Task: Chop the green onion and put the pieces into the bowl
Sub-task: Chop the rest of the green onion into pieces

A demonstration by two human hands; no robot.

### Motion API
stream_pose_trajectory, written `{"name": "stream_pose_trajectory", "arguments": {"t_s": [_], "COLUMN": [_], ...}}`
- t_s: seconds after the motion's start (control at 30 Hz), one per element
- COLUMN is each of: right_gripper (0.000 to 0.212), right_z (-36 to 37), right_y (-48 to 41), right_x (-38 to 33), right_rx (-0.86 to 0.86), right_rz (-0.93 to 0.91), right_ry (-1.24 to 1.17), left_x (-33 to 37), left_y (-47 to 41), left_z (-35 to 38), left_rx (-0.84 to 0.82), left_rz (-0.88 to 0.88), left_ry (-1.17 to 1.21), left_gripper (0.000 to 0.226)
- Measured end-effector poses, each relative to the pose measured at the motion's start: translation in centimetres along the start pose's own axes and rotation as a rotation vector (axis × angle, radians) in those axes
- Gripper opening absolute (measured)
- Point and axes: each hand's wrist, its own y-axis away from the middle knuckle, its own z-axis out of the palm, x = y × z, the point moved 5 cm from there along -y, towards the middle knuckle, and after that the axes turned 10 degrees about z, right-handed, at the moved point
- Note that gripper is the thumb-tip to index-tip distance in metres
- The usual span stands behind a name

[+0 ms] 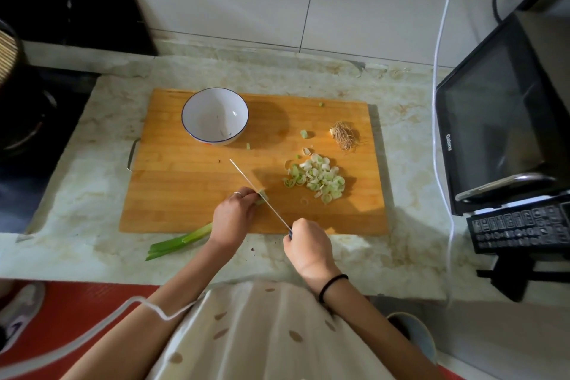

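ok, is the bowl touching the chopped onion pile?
Apart. Head view shows bare cutting board between bowl and chopped onion pile.

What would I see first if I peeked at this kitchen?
The right hand grips a knife cutting the green onion, which the left hand holds on the board. Right of the blade lies a pile of slices; the white bowl stands at the board's far edge.

The 2 forearms reach forward; left hand (pixel 236 216) curls, seemingly pinching the green onion (pixel 191 237); right hand (pixel 308 244) fists round the knife (pixel 243 175).
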Motion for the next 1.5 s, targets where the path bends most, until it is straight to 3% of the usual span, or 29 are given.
{"name": "stream_pose_trajectory", "arguments": {"t_s": [0.43,0.57,0.67,0.93,1.17,1.5], "right_gripper": [0.012,0.033,0.036,0.042,0.039,0.017], "right_z": [0.3,0.1,-0.8,-2.3,-1.0,-0.7], "right_y": [-2.1,-2.5,-2.6,-1.1,0.7,1.2], "right_x": [-1.4,-0.6,0.5,2.6,2.2,1.5], "right_rx": [-0.030,-0.060,-0.020,0.122,0.023,0.006], "right_rz": [0.026,0.056,0.093,0.085,-0.034,-0.052], "right_ry": [-0.058,-0.142,-0.190,-0.272,-0.009,0.059], "left_x": [-0.1,0.1,0.0,-0.8,-0.5,-0.3], "left_y": [-0.3,0.0,0.3,1.7,1.5,1.4], "left_z": [0.0,-0.2,-0.3,-0.1,0.0,-0.3], "left_rx": [-0.028,0.002,0.017,-0.007,-0.015,-0.046], "left_rz": [0.018,0.014,0.006,-0.042,0.014,0.032], "left_ry": [-0.022,-0.001,0.025,0.016,-0.032,-0.050], "left_gripper": [0.029,0.024,0.020,0.046,0.046,0.051]}}
